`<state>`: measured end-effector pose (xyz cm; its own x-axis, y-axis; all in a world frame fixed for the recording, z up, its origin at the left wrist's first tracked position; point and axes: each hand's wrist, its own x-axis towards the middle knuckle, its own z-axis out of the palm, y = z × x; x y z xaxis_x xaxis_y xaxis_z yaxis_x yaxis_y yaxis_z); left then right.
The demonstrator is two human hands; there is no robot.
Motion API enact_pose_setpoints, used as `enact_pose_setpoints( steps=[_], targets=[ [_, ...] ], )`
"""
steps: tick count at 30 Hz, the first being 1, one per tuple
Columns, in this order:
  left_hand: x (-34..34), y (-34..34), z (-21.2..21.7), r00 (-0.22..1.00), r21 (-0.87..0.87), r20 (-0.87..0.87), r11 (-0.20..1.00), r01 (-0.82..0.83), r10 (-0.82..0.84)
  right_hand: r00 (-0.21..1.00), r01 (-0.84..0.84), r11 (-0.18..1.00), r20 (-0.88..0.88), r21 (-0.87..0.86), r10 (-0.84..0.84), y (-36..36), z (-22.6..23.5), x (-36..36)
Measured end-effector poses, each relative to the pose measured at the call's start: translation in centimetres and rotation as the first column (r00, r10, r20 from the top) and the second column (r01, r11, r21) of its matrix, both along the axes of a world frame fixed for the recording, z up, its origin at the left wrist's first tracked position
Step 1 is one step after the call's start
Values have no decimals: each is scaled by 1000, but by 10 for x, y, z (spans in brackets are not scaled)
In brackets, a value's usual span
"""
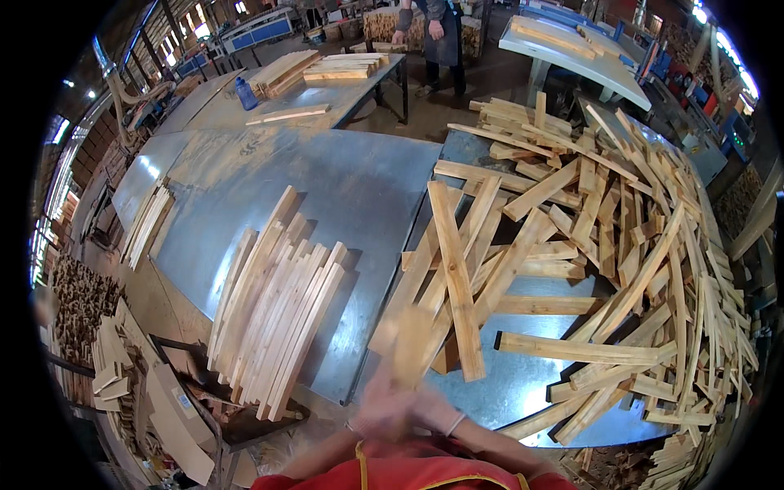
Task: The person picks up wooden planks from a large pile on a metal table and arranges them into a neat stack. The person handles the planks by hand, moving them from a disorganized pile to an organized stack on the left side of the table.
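Observation:
A short wooden strip (412, 347), smeared by motion, points away from me at the lower middle, over the near edge of the metal tables. My left hand (380, 406) and my right hand (431, 410) come together at its near end, closed around it; both look gloved and are blurred, so single fingers do not show. To the left lies a row of pale wooden strips (282, 314), side by side with uneven ends. Just ahead and right of my hands, a longer wooden strip (457, 282) slants across others at the edge of a loose heap (604, 188).
The heap covers much of the right metal table (523, 396). A smaller strip bundle (149, 222) lies on the left metal table (351, 188). Beyond are a blue bottle (245, 94), stacked boards (343, 67), a standing person (441, 37) and a white-topped bench (572, 61).

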<state>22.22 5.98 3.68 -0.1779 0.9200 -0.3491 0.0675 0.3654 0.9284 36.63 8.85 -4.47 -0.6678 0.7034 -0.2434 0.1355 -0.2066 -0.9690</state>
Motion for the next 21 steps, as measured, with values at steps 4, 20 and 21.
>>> enact_pose_setpoints(
  steps=[4,20,21],
  targets=[
    [-32,64,31,986,61,-150,996,-68,77,900,-363,897,347,254,266,114,112,19],
    [-213,128,-73,85,-13,-996,975,220,-33,690,724,681,121,-107,-714,174,12,68],
    [-224,126,-76,93,2,-995,971,240,-21,683,715,698,168,42,-711,169,11,53]
  ],
)
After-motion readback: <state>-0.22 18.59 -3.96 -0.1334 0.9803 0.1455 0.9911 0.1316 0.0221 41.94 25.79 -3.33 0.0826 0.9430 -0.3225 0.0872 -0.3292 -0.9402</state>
